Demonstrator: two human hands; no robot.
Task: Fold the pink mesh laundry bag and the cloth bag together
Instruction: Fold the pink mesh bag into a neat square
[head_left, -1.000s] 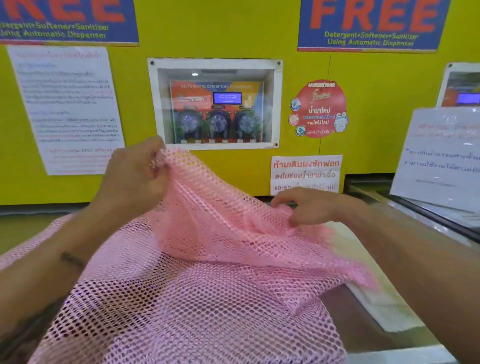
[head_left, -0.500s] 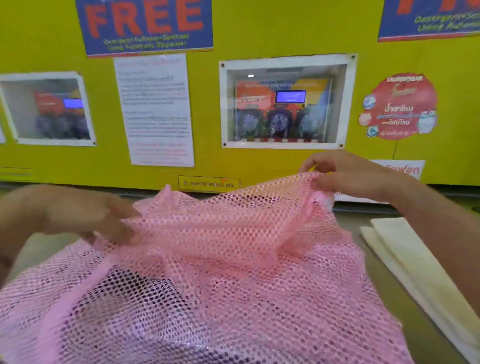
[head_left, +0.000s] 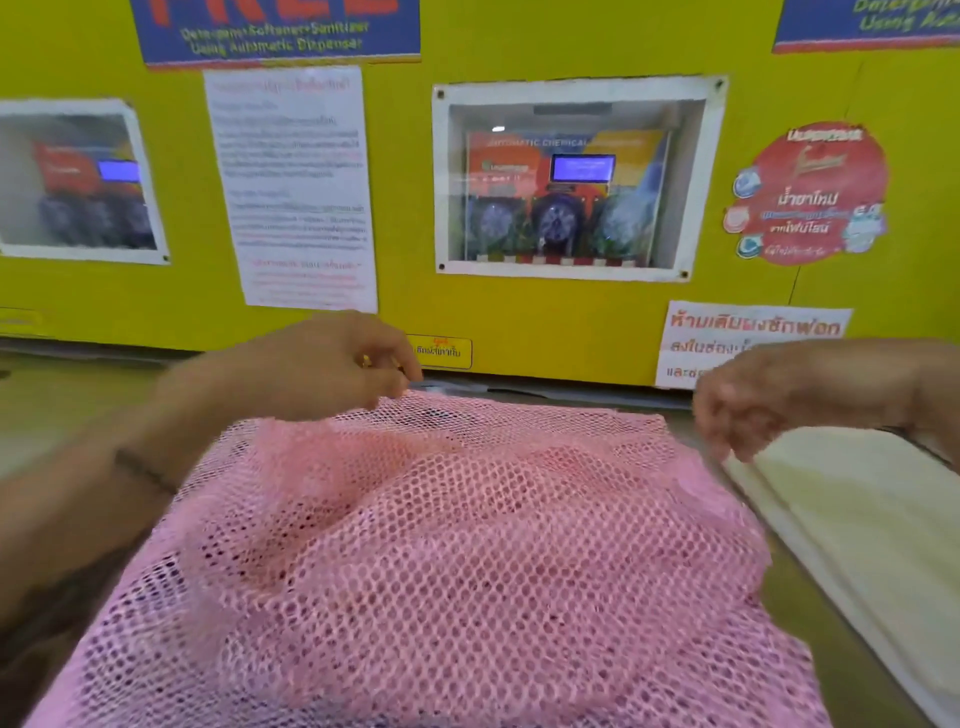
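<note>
Since half a second ago, both hands have lowered the pink mesh bag (head_left: 441, 561) so it lies spread over the worktop (head_left: 62, 400). Left hand (head_left: 332, 364) pinches its far edge in a closed grip. Right hand (head_left: 753, 405) hovers near the far right corner, fingers curled and released. Just right of the mesh lies the cream cloth bag (head_left: 872, 519)

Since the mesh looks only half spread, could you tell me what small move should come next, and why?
Probably smooth it flat first: the pink mesh bag is still humped and wrinkled in the middle, the left hand pinches its far edge, and the right hand hangs at the far right corner, beside the cream cloth bag.
</note>
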